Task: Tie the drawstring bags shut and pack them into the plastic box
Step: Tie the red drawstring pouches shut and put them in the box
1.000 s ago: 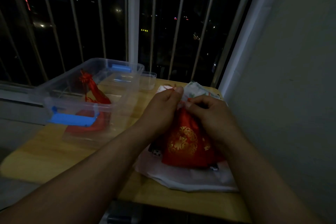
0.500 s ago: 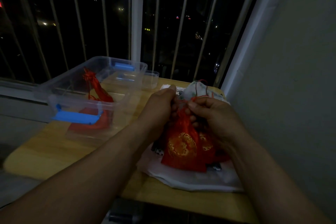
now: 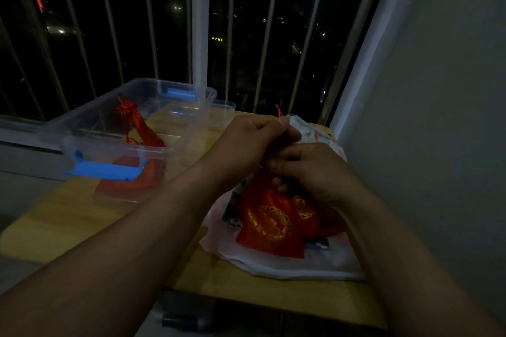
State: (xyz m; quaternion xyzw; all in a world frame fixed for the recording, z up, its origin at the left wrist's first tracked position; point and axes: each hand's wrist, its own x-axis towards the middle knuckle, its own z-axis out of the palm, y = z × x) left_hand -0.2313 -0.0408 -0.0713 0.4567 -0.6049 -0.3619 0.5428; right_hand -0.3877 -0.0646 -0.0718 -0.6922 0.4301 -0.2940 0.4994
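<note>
A red drawstring bag (image 3: 269, 220) with a gold pattern hangs from my two hands above a pile of white cloth bags (image 3: 287, 262) at the table's right. My left hand (image 3: 257, 137) is closed on the bag's red cord, whose end pokes up past my fingers. My right hand (image 3: 306, 169) pinches the gathered neck of the bag just below. The clear plastic box (image 3: 109, 123) with blue latches stands at the left and holds red drawstring bags (image 3: 142, 137), one of them leaning upright.
The wooden table (image 3: 68, 216) is small, with a grey wall close on the right and a barred window behind. The box's clear lid (image 3: 221, 107) lies behind the box. A pale patterned bag (image 3: 312, 131) lies beyond my hands.
My left hand has pulled the cord up and back, and the bag's neck has drawn tighter. The bag has lifted a little and tilted off the white pile.
</note>
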